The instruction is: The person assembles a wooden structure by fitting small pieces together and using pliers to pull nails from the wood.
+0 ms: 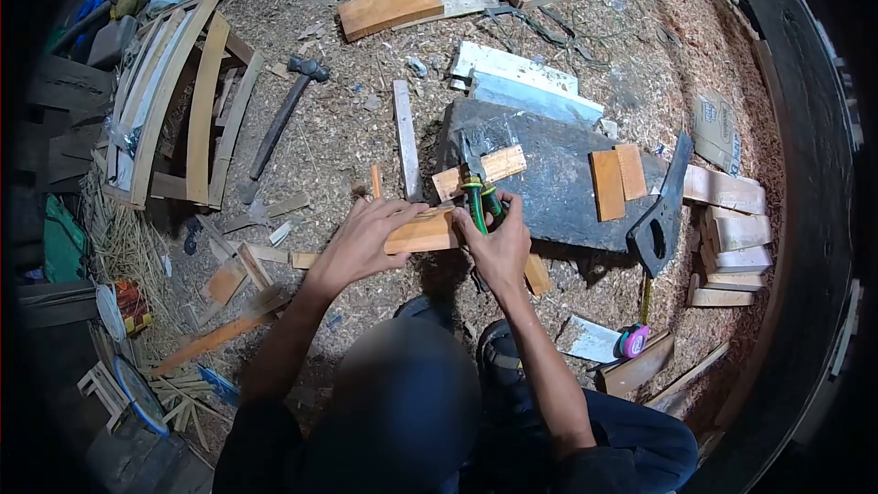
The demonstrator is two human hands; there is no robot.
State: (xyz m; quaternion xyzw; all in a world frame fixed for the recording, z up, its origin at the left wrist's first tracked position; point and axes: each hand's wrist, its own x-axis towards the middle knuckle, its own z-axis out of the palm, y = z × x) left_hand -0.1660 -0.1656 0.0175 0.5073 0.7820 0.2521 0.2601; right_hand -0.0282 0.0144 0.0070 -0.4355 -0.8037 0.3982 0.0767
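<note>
My left hand (361, 242) grips a short wooden block (422, 232) from its left end, fingers over the top edge and thumb along the near side. My right hand (498, 240) is closed around the green and yellow handles of a pair of pliers (474, 185), with fingertips by the block's right end. The pliers' metal jaws point away from me, over a dark board (558, 169). Just beyond the block, a small light wood piece (498, 163) lies partly under the pliers. What the jaws hold, if anything, is too small to tell.
A hammer (285, 114) lies on the chip-covered ground at left, near a slatted wooden frame (206, 110). A handsaw (660, 220) leans at the board's right side. Two orange wood pieces (607, 185), a pink tape measure (633, 340) and stacked blocks (739, 232) are on the right.
</note>
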